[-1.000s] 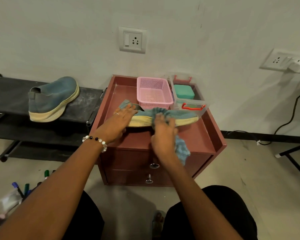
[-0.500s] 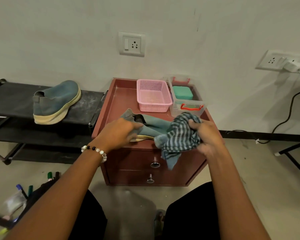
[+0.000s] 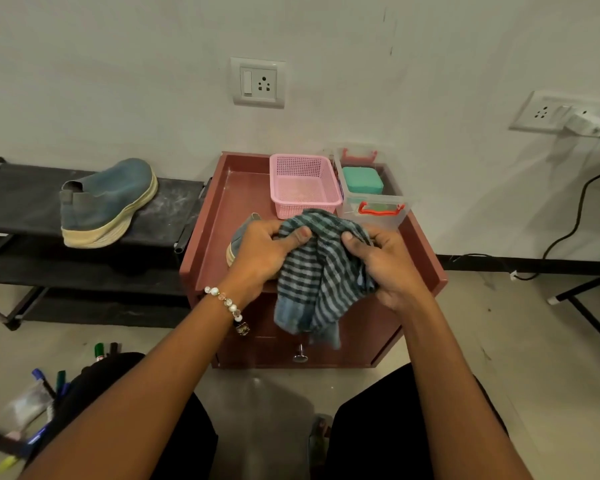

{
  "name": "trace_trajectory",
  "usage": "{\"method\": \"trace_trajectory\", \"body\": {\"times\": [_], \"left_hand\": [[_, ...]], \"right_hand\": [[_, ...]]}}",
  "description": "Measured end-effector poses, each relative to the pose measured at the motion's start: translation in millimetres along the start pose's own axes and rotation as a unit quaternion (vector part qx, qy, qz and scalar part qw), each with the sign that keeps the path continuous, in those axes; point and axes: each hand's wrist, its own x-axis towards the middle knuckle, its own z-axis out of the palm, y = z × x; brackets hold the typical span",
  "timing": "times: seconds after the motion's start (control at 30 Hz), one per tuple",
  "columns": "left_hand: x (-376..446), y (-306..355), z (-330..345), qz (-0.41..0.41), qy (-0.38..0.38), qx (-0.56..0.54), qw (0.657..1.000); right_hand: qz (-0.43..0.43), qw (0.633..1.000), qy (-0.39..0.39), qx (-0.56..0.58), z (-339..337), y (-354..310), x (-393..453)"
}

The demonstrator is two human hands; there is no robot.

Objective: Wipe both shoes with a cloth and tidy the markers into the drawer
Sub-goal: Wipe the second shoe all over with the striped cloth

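Cloth [image 3: 321,268]: striped, blue-grey, bunched; held up over the front edge of the cabinet [image 3: 430,258], its loose end hanging down in front of the drawers.

Left hand [image 3: 262,252]: fingers curled into the cloth's left side, thumb pressed on top of the fabric. Beaded bracelet [image 3: 226,303] on the wrist.

Right hand [image 3: 387,268]: clamped on the cloth's right side, thumb on the upper fold.

Shoe, first [image 3: 239,242]: blue with a pale sole, lying on the cabinet top near its front left corner, mostly hidden behind the left hand and cloth; only the heel end showed.

Shoe, second [image 3: 106,202]: same kind, standing on the top shelf of the black rack [image 3: 11,199] left of the cabinet, toe toward the wall.

Markers [image 3: 54,382]: several, green, blue and black, scattered on the floor at the lower left beside the person's knee, along with a small clear bag [image 3: 25,407].

Drawer knob [image 3: 300,353]: lower front of the cabinet, just below the hanging cloth; drawers appeared closed.

Pink basket [image 3: 303,185]: at the back edge of the cabinet top, centre.

Clear box [image 3: 371,199]: with red handles, just right of the basket, touching or nearly so, holding a green container [image 3: 362,180].
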Motion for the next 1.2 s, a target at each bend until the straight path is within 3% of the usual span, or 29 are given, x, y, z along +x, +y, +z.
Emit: {"method": "trace_trajectory", "body": {"times": [0.1, 0.27, 0.33, 0.4, 0.5, 0.57, 0.67, 0.77, 0.83, 0.93, 1.03, 1.1, 1.2], "left_hand": [[1.9, 1.7, -5.5, 0.032, 0.035, 0.021, 0.999], [-2.1, 5.6, -8.1, 0.052, 0.026, -0.02, 0.998], [-1.3, 6.4, -12.3, 0.041, 0.038, -0.01, 0.998], [1.9, 3.4, -15.3, 0.038, 0.057, 0.067, 0.995], [2.7, -3.7, -12.3, 0.075, 0.125, 0.265, 0.953], [1.9, -6.9, -9.2, 0.095, 0.136, 0.288, 0.943], [-0.3, -8.8, -4.2, 0.098, 0.114, 0.271, 0.951], [-0.3, -6.4, -0.4, 0.151, 0.107, 0.278, 0.943], [-1.1, -3.6, 1.6, 0.166, 0.038, 0.242, 0.955], [-11.9, -3.1, 8.8, 0.074, -0.109, 0.138, 0.982], [-15.5, -7.4, 15.4, 0.03, -0.096, 0.071, 0.992], [-15.5, -5.1, 14.3, 0.001, -0.079, 0.033, 0.996], [-16.0, 2.3, 10.5, -0.032, -0.081, -0.003, 0.996]], "right_hand": [[-0.018, 0.994, -0.001, -0.106, -8.1, -0.3, 3.7], [0.105, 0.981, -0.161, -0.034, -17.8, -5.2, -0.7], [0.111, 0.98, -0.168, 0.003, -21.1, -5.2, -0.4], [0.101, 0.983, -0.152, 0.037, -21.1, -5.2, -0.9], [0.081, 0.984, -0.148, 0.063, -18.8, -7.0, -1.7], [0.072, 0.984, -0.14, 0.086, -17.5, -8.5, -1.6], [0.06, 0.979, -0.124, 0.148, -16.1, -9.7, -0.4], [0.055, 0.966, -0.116, 0.227, -13.9, -11.0, 1.2], [0.052, 0.957, -0.113, 0.262, -12.9, -12.6, 2.4], [0.038, 0.954, -0.1, 0.28, -12.3, -14.1, 1.5], [0.006, 0.979, -0.056, 0.194, -15.6, -15.9, 0.7], [-0.008, 0.995, 0.041, 0.088, -23.1, -12.7, 3.9], [-0.069, 0.961, 0.214, -0.158, -33.9, -2.7, 8.9]]}}
